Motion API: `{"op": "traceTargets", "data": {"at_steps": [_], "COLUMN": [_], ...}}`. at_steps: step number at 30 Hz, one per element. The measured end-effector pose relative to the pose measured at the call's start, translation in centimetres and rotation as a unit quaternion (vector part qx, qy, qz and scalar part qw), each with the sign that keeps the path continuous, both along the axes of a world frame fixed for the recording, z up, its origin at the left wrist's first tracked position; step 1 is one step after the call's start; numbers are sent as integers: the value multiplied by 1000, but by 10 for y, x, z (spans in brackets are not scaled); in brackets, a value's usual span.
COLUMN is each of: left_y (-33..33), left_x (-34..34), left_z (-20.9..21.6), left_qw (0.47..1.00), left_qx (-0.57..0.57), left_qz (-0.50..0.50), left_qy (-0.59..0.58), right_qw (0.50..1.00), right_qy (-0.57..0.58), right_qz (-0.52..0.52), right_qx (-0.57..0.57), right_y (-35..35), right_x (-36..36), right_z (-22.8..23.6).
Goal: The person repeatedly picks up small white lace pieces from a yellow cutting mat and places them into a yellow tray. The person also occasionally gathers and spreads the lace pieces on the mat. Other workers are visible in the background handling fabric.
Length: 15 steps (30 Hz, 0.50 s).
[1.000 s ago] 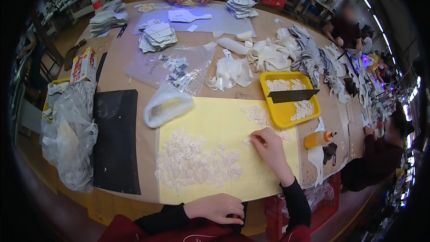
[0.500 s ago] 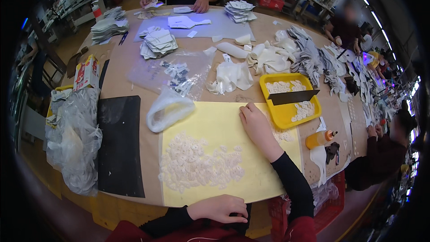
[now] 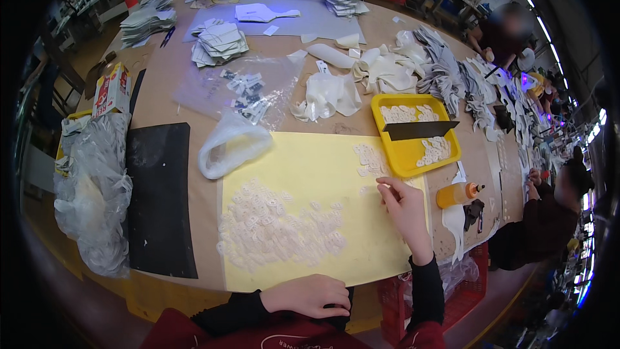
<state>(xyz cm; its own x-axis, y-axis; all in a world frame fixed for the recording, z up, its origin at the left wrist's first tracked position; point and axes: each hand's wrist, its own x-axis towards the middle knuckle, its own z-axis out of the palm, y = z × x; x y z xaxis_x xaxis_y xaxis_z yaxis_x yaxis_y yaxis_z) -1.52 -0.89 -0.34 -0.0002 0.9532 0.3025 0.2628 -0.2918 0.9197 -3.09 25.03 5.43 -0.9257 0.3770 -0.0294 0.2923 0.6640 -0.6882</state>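
Note:
My right hand [image 3: 405,212] is over the right part of a yellow sheet [image 3: 323,168]. Its fingertips are drawn together; whatever they hold is too small to make out. Just beyond them lies a small cluster of pale, flat cut-out pieces [image 3: 370,159]. A much larger heap of similar pale pieces [image 3: 271,229] spreads over the sheet's left half. My left hand [image 3: 309,295] rests at the near table edge, fingers loosely extended, with nothing in it. A yellow tray [image 3: 405,167] with a dark divider bar [image 3: 420,130] across it holds more pieces, beyond my right hand.
Right of the sheet lies an orange bottle [image 3: 457,195]. A dark mat [image 3: 160,200] and a bundle of clear plastic [image 3: 93,200] are at left. Beyond are a plastic bag [image 3: 236,148], pale scraps [image 3: 329,95] and stacked cut pieces [image 3: 219,43]. A person works across the table.
My right hand has moved nearer and to the right, uncovering the small cluster beside the tray. My left hand stays at the edge. The person opposite has raised a white piece.

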Motion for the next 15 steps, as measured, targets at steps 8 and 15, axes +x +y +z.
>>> {"op": "traceTargets", "data": {"at_steps": [8,15], "left_y": [0,1], "left_x": [-1,-1], "left_z": [2,0], "left_qw": [1000,1000], "left_qx": [0,-2], "left_qz": [6,-5], "left_qy": [-11,-9], "right_qw": [979,979], "right_qy": [84,113], "right_qz": [129,125], "right_qx": [132,115], "right_y": [-9,-29], "right_x": [-8,5], "right_z": [-21,-23]}}
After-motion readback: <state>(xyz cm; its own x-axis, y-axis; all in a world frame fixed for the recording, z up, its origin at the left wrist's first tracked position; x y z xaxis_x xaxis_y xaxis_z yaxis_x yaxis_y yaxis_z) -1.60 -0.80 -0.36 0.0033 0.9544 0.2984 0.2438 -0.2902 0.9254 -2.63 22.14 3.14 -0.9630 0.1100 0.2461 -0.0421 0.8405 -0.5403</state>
